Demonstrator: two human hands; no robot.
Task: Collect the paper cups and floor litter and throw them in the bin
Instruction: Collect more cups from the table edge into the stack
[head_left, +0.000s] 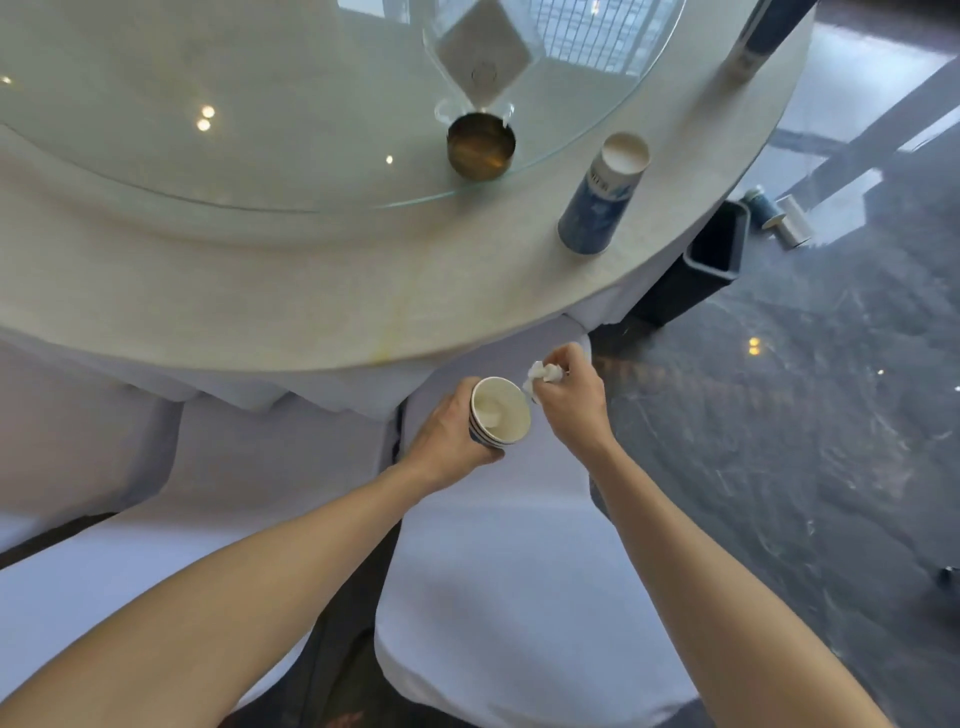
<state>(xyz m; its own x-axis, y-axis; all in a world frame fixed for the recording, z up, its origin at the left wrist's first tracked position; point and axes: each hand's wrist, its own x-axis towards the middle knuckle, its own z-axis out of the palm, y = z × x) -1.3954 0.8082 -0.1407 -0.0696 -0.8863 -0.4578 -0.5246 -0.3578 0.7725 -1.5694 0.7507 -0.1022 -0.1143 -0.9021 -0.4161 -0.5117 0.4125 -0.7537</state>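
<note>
My left hand (447, 431) grips a stack of blue-and-white paper cups (500, 413), mouth up, with something white inside. Touching the cup rim on its right, my right hand (569, 400) pinches a crumpled white paper scrap (537, 375). Both hands hover over a white-covered chair below the table edge. Another blue-and-white paper cup (602, 195) stands upright on the round table (260, 291) at the right. Two more paper cups (782, 215) lie on their sides on the dark floor. A dark rectangular bin (714, 249) stands on the floor just past the table edge.
A glass turntable (234, 114) covers the table's middle, carrying a brass round holder (480, 145) and a clear sign stand (480, 52). White-covered chairs (519, 597) sit below and left of me. The dark glossy floor (779, 441) spreads to the right.
</note>
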